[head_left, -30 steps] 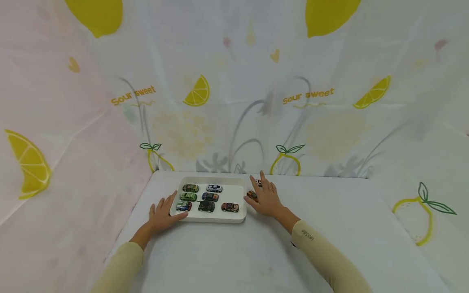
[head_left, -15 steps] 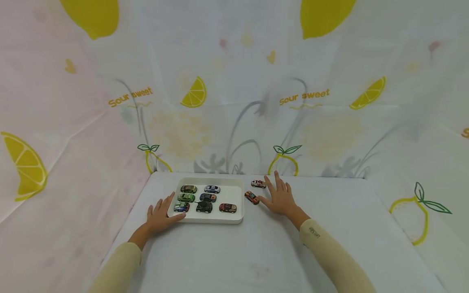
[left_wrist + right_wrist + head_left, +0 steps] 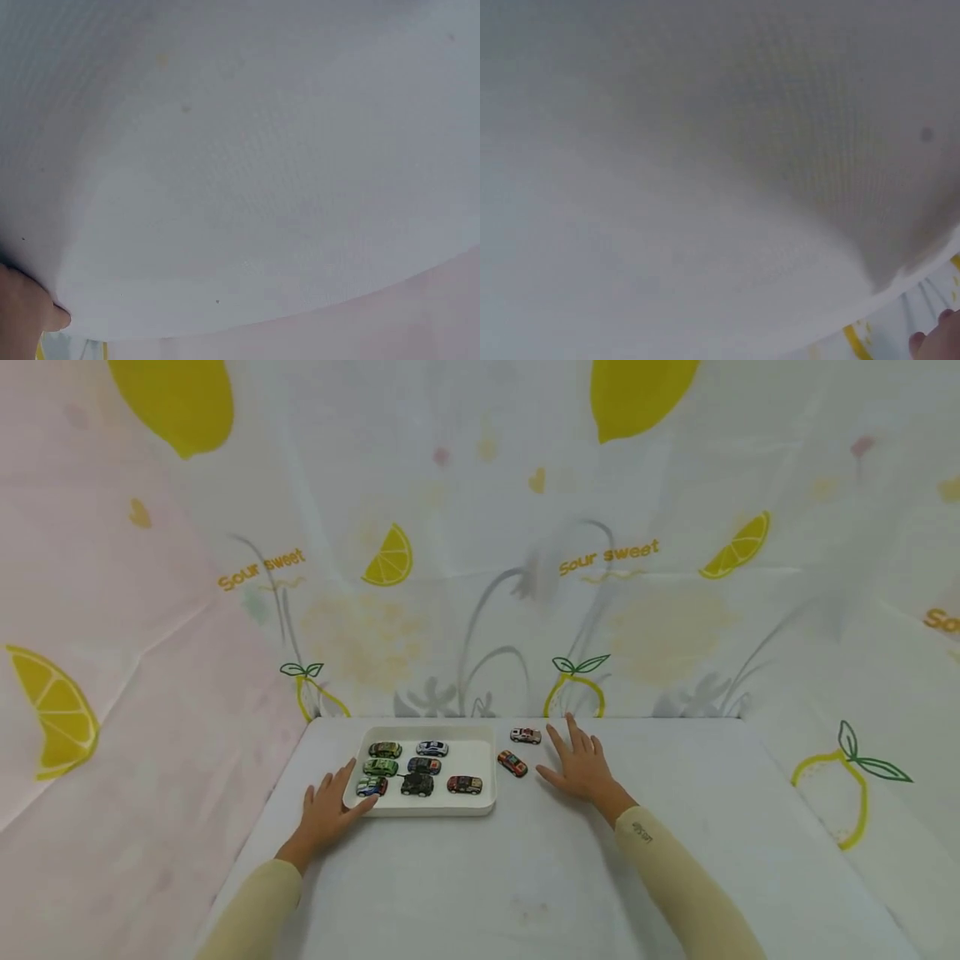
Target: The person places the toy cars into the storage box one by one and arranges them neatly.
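A white tray (image 3: 457, 811) on the table holds several toy cars, among them a black one (image 3: 417, 785) and a red one (image 3: 465, 785) standing apart at the right. My left hand (image 3: 324, 812) rests at the tray's front left corner, fingers extended along the left side and thumb at the front rim. Right of the tray lie an orange toy car (image 3: 512, 763), turned at an angle, and a white-and-red toy car (image 3: 526, 736) behind it. Just right of these two, my right hand (image 3: 583, 768) is spread with nothing in it.
The table (image 3: 480, 877) has a white cover. A lemon-print cloth (image 3: 480, 610) rises behind it and along both sides. Both wrist views show mostly white cover, with a bit of each hand at a lower corner.
My right hand has drawn back to the right from the two loose toy cars, which are now fully visible. The left hand stays at the tray. The head view has shifted slightly.
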Demonstrator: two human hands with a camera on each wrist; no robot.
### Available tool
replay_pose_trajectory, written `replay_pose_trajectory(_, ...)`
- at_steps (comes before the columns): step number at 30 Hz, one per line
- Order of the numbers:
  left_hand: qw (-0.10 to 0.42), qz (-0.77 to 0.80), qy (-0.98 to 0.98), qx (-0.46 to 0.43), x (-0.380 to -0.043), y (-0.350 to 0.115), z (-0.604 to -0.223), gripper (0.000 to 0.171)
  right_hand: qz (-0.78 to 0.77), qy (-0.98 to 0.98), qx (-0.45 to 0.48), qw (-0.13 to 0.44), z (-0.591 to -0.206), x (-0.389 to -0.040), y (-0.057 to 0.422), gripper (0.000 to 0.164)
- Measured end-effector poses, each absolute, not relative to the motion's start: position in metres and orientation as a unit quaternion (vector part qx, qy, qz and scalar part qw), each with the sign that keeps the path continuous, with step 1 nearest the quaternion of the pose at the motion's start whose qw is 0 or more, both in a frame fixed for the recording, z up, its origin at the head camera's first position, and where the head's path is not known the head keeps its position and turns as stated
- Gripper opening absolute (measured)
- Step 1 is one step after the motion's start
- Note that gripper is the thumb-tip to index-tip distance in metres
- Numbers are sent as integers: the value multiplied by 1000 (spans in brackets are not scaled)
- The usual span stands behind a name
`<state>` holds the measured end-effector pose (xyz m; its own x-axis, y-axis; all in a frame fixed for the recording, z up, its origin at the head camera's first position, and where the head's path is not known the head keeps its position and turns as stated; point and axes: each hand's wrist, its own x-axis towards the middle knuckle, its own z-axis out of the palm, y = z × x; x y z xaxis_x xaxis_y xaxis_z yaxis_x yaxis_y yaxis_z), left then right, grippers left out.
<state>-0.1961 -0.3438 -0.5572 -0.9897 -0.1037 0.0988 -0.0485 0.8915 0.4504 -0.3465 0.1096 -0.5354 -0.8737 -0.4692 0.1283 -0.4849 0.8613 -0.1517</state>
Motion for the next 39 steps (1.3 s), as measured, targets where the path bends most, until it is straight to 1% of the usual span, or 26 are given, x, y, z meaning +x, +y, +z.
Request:
replay_pose_trajectory(6, 102, -214, -971, 33, -199, -337, -569, 88, 86, -962, 250, 70, -531, -353, 116, 82)
replay_pose_trajectory(10, 118, -202, -971, 36, -197, -334, -573, 87, 83, -960, 260, 62, -527, -353, 114, 85)
replay_pose_trajectory(14, 123, -194, -973, 38, -190, -331, -578, 87, 82, -960, 263, 48, -527, -347, 113, 88)
replay_pose_trajectory(20, 128, -187, -973, 38, -181, -331, -583, 87, 83, -957, 271, 68, -536, -342, 104, 87)
replay_pose_trajectory(25, 128, -182, -973, 52, -168, -338, -582, 86, 94, -949, 295, 52, -549, -339, 89, 88)
replay_pose_trajectory(28, 123, -184, -974, 53, -164, -340, -582, 86, 103, -949, 293, 45, -552, -337, 83, 87)
replay_pose_trajectory(32, 127, -185, -973, 50, -167, -340, -580, 87, 98, -950, 293, 51, -553, -338, 80, 85)
replay_pose_trajectory(36, 142, -178, -973, 44, -178, -339, -576, 86, 93, -948, 297, 63, -553, -341, 79, 86)
replay_pose_trajectory(39, 143, -174, -973, 40, -185, -338, -574, 86, 97, -949, 294, 64, -550, -344, 76, 87)
